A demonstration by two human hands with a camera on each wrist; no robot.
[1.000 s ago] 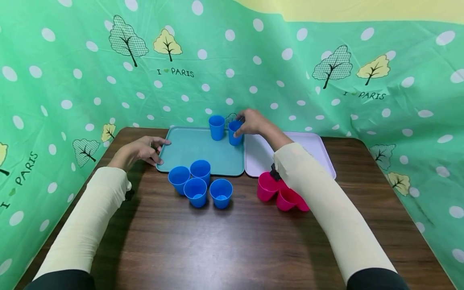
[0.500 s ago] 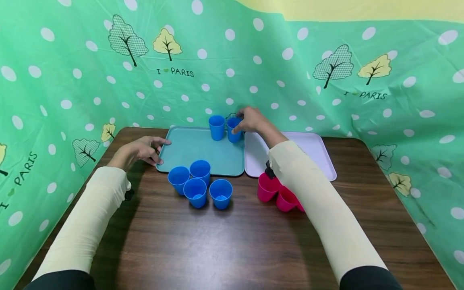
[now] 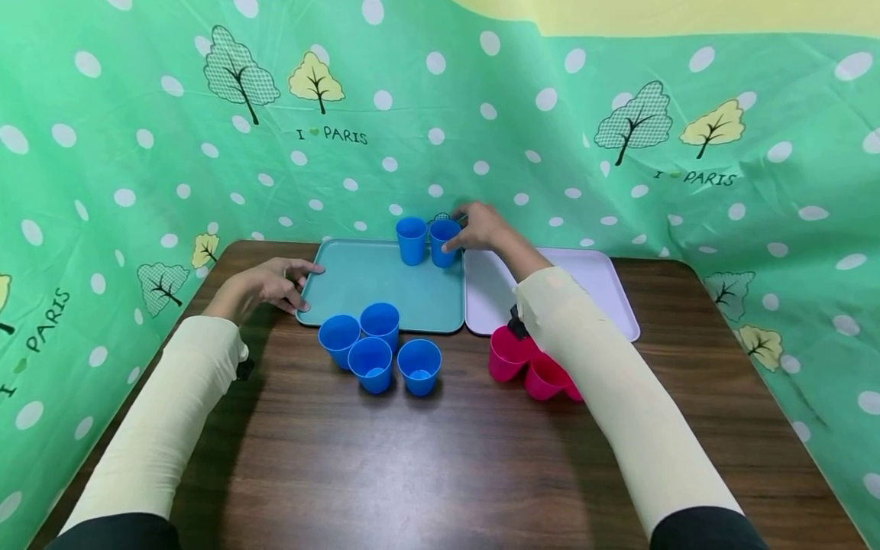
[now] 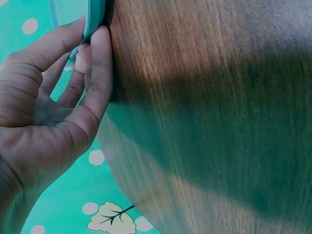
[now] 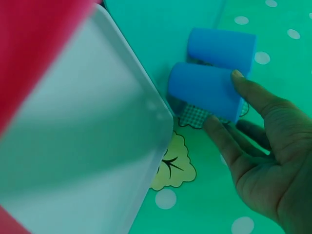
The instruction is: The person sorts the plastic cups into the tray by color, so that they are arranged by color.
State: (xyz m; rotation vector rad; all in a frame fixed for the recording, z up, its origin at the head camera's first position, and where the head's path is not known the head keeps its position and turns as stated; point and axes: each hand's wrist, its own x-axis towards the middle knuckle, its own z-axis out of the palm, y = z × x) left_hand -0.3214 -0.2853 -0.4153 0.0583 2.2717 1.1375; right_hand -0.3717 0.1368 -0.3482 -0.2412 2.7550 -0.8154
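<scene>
Two blue cups stand upright side by side at the back of the teal tray (image 3: 357, 286). My right hand (image 3: 459, 233) holds the right-hand blue cup (image 3: 443, 243) between thumb and fingers. In the right wrist view the thumb and a fingertip of this hand (image 5: 225, 100) touch opposite sides of that cup (image 5: 200, 87), with the other blue cup (image 5: 222, 46) just beyond it. My left hand (image 3: 305, 286) grips the tray's front left corner. In the left wrist view that hand (image 4: 92, 31) has its thumb over the tray rim (image 4: 95, 14) and its fingers under it.
Several blue cups (image 3: 374, 347) stand grouped on the brown table in front of the teal tray. Pink cups (image 3: 509, 359) sit partly hidden under my right forearm. A white tray (image 3: 598, 283) lies to the right of the teal one. Green dotted cloth walls in the table.
My right hand has moved the blue cup slightly back and left, so it stands close beside the other cup. My left hand has stayed on the tray corner.
</scene>
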